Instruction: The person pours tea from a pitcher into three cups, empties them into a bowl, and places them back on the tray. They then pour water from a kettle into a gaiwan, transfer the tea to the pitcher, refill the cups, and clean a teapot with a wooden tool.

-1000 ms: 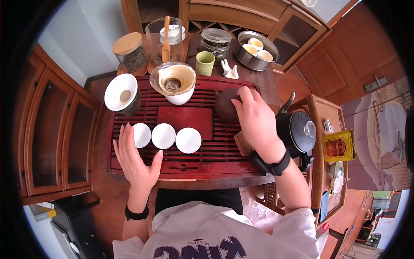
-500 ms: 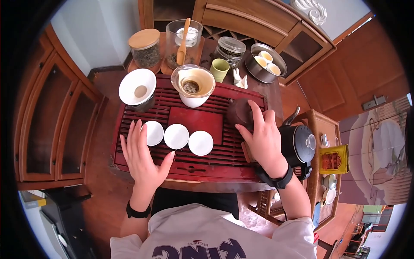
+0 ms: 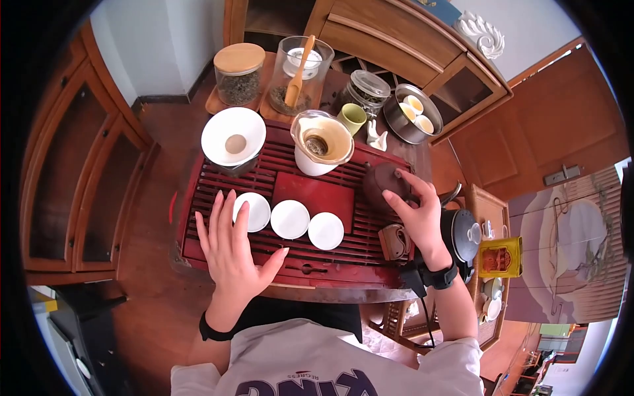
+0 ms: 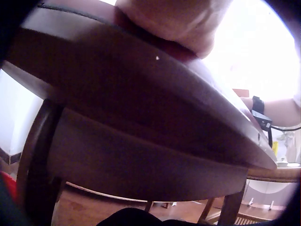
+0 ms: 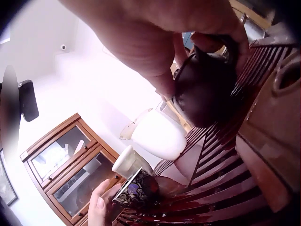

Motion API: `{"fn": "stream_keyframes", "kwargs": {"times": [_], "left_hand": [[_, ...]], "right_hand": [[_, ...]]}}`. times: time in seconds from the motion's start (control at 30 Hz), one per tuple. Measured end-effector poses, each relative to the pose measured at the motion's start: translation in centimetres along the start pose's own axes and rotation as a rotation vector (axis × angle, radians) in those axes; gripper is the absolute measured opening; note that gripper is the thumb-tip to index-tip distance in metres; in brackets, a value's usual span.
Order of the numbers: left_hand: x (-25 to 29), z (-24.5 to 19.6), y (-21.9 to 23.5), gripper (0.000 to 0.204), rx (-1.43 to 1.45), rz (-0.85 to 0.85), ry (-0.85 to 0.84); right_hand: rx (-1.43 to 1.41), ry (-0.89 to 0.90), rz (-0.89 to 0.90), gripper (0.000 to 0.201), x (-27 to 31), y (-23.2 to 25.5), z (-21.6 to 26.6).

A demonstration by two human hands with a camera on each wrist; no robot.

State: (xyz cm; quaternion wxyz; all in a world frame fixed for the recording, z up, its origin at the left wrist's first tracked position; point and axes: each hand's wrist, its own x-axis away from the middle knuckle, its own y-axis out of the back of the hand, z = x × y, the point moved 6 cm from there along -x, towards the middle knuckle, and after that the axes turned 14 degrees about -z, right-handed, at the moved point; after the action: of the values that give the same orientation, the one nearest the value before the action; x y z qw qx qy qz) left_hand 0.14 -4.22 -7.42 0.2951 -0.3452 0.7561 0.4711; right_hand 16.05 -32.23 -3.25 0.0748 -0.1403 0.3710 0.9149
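My right hand (image 3: 421, 214) grips a dark brown clay teapot (image 3: 382, 188) on the right part of the slatted red tea tray (image 3: 360, 272). In the right wrist view, fingers curl round the handle and the thumb lies along the side of the teapot (image 5: 202, 96). My left hand (image 3: 234, 254) is spread with straight fingers over the tray's front left. Its fingertips overlap the leftmost of three white-lined cups (image 3: 254, 212). The middle cup (image 3: 290, 219) and right cup (image 3: 326, 231) stand beside it in a row.
Behind the cups stand a white strainer bowl (image 3: 221, 135) and a white pitcher topped by a strainer (image 3: 321, 142). A brown block-like ornament (image 3: 395, 242) sits before the teapot, a black kettle (image 3: 462, 231) right of the tray. Jars (image 3: 239, 76), a green cup (image 3: 352, 117) and a metal bowl (image 3: 411, 129) line the back.
The head view has shifted, so the tray appears further right. My right hand has slid from over the teapot's top to its near right side. My left hand stays spread by the cups.
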Motion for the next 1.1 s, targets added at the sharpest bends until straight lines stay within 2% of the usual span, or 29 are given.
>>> {"fn": "stream_keyframes", "kwargs": {"times": [0.1,0.2,0.33,0.47,0.63,0.7,1.03,1.1], "left_hand": [[-0.1,0.1,0.0,0.086,0.018,0.006,0.005],[-0.1,0.0,0.0,0.082,0.007,0.034,-0.016],[-0.1,0.0,-0.1,0.082,0.006,0.027,-0.01],[0.0,0.1,-0.1,0.081,0.012,0.026,-0.006],[0.1,0.2,0.0,0.08,0.008,0.03,-0.002],[0.1,0.2,-0.1,0.08,0.033,0.026,0.021],[0.1,0.3,0.0,0.078,0.048,0.033,0.046],[0.1,0.3,-0.1,0.077,0.049,0.037,0.047]], "right_hand": [[0.03,0.014,-0.021,0.047,-0.3,0.5,0.8],[0.058,0.13,-0.057,0.043,-1.0,1.5,2.3],[0.035,0.182,-0.088,0.042,-2.9,3.3,4.8],[-0.03,0.311,-0.066,0.046,-4.4,4.5,8.7],[0.004,0.426,-0.031,0.047,-5.4,4.0,12.3],[0.072,0.553,0.018,0.048,-5.5,3.3,13.4],[0.244,0.709,0.082,0.051,-5.8,2.8,16.9],[0.292,0.878,0.082,0.051,-5.5,2.8,17.9]]}}
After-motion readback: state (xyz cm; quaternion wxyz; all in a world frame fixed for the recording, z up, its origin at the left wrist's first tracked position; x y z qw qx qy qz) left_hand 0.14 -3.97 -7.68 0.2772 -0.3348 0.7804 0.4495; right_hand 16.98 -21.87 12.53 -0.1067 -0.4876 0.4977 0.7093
